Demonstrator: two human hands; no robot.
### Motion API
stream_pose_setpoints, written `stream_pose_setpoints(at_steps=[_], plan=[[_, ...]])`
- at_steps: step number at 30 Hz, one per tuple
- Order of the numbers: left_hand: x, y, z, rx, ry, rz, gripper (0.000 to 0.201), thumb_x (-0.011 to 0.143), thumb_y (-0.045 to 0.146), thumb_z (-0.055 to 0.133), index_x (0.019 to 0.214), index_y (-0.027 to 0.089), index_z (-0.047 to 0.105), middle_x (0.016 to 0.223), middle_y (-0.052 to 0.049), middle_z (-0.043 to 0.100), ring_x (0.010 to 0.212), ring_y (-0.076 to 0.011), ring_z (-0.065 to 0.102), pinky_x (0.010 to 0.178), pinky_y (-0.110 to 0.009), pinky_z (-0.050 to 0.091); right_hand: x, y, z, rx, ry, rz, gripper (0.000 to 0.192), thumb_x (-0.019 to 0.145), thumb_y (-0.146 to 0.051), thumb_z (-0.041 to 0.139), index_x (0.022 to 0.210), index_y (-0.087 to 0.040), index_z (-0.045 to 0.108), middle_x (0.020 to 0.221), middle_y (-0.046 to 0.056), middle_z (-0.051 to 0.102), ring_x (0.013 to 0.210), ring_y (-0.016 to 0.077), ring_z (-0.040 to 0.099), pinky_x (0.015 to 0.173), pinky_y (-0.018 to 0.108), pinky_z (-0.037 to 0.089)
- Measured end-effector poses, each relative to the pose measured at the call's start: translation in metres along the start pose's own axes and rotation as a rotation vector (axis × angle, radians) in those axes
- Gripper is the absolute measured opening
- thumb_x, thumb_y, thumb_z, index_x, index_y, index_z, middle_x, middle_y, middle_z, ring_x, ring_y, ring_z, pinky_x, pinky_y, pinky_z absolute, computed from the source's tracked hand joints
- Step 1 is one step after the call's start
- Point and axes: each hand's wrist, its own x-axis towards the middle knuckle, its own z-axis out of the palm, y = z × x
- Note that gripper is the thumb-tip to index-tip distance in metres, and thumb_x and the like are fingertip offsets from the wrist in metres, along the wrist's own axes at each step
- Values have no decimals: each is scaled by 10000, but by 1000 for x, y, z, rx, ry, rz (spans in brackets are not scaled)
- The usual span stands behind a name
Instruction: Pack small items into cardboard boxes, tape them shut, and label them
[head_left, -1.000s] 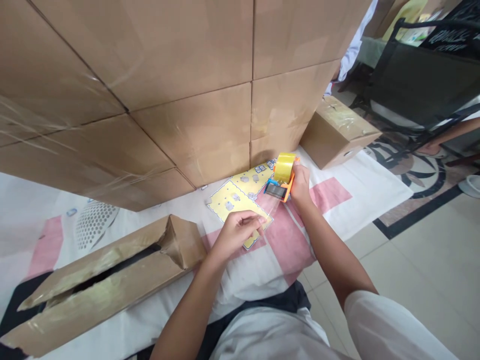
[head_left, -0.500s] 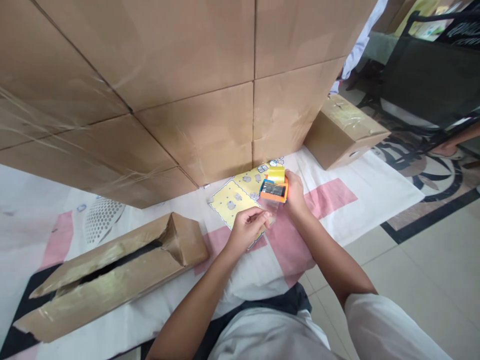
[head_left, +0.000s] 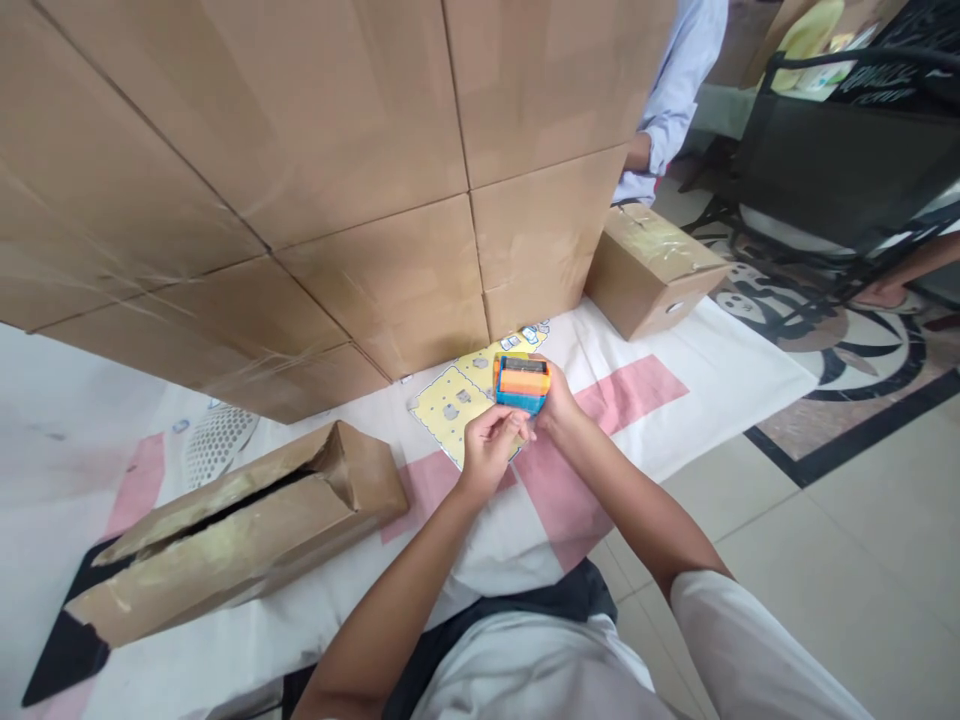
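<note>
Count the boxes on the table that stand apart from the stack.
2: one gaping box at left, one taped box right of the stack. The stack may hide more.

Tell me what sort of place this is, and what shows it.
Probably an indoor packing or storage area, though I can't be certain: taped cardboard boxes are stacked on a cloth-covered table, the right hand holds a tape dispenser, and a chair stands nearby.

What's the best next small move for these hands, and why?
I'd probably ease the left hand slightly away from the tape dispenser in the right hand: the left is pinched close beside it, and whether it holds anything can't be made out.
</note>
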Motion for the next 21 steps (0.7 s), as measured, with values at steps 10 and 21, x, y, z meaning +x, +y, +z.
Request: stream_pose_setpoints(at_steps=[10, 21], plan=[[-11, 12, -10, 19, -22, 107, 356, 911, 499, 689, 833, 151, 699, 561, 35, 605, 447, -83, 550, 640, -291, 585, -30, -7, 13, 100, -166, 400, 328, 873, -455, 410, 623, -245, 444, 392, -8, 416, 307, 139, 318, 292, 253, 176], [-44, 45, -31, 122, -104, 220, 330, 925, 460, 679, 823, 152, 737, 499, 43, 573, 392, -65, 497, 556, -249, 548, -74, 8, 34, 307, -197, 183, 337, 821, -475, 568, 620, -239, 437, 478, -27, 469, 414, 138, 427, 398, 271, 369]])
